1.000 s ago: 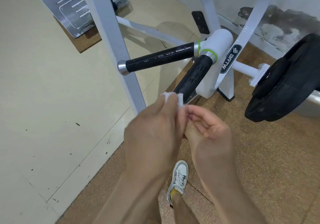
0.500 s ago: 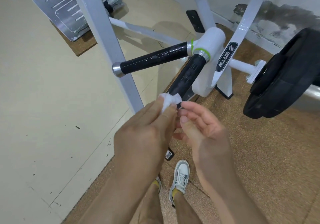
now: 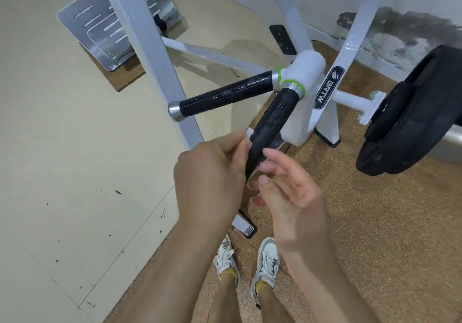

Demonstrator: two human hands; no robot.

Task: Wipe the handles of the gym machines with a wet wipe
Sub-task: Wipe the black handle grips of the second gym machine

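Note:
Two black handles stick out of a white machine hub (image 3: 306, 72). The near handle (image 3: 271, 127) points down toward me; the far handle (image 3: 225, 96) runs left and ends in a silver cap. My left hand (image 3: 212, 172) pinches a small white wet wipe (image 3: 249, 133) against the left side of the near handle's lower end. Most of the wipe is hidden by my fingers. My right hand (image 3: 287, 192) hovers just right of that handle with fingers loosely spread, holding nothing.
A white frame post (image 3: 155, 55) slants down just left of the handles. A black weight plate (image 3: 410, 115) hangs at the right. A metal footplate (image 3: 110, 30) lies at upper left. My shoes (image 3: 250, 262) stand on cork flooring below.
My left hand has carried the wipe from between both hands onto the near handle. My right hand has let go of it and drawn back to the right.

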